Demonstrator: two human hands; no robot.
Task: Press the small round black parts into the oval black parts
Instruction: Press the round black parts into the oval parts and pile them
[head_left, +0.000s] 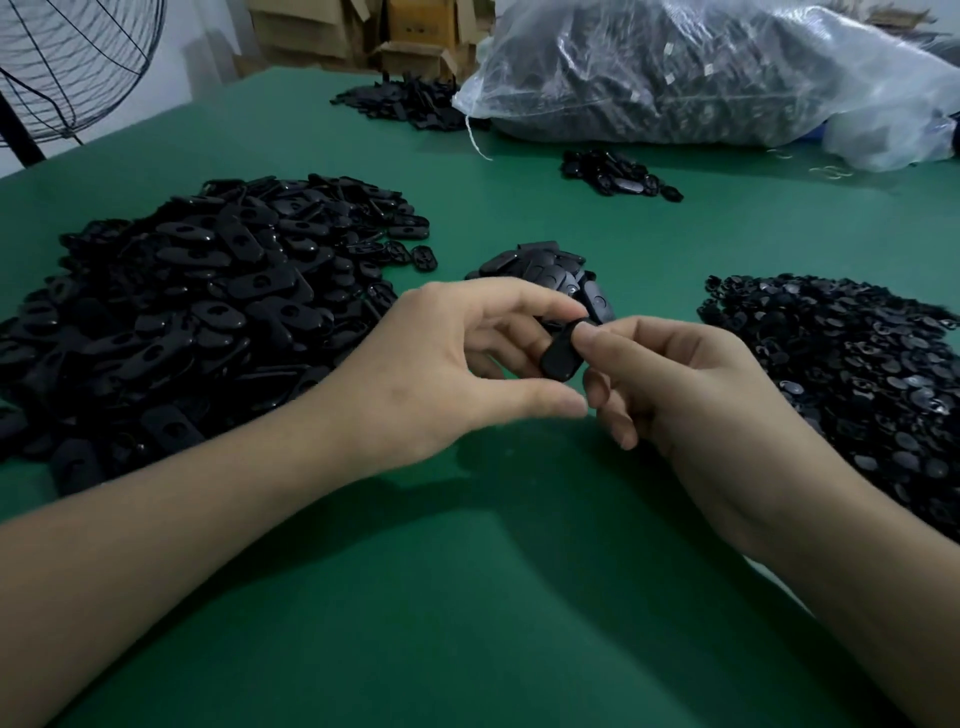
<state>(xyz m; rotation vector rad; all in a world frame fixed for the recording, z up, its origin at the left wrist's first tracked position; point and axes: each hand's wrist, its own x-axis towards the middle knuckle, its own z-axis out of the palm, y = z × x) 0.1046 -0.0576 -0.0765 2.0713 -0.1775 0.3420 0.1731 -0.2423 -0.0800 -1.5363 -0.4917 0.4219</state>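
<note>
Head view: I see the left hand (441, 364) gripping one oval part (560, 359) above the middle of the worktop (467, 597), fingers curled round it. The right hand (691, 395) pinches the part's upper end, and its thumb hides any round piece there. The oval pile (197, 312) lies toward the left edge. The small round pile (857, 364) at the right edge is cut off.

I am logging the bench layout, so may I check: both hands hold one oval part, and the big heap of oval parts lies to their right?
Not quite: the head view shows the big heap of oval parts to their left; the heap of small round parts lies on the right. The left hand and right hand do hold one oval part.
</note>
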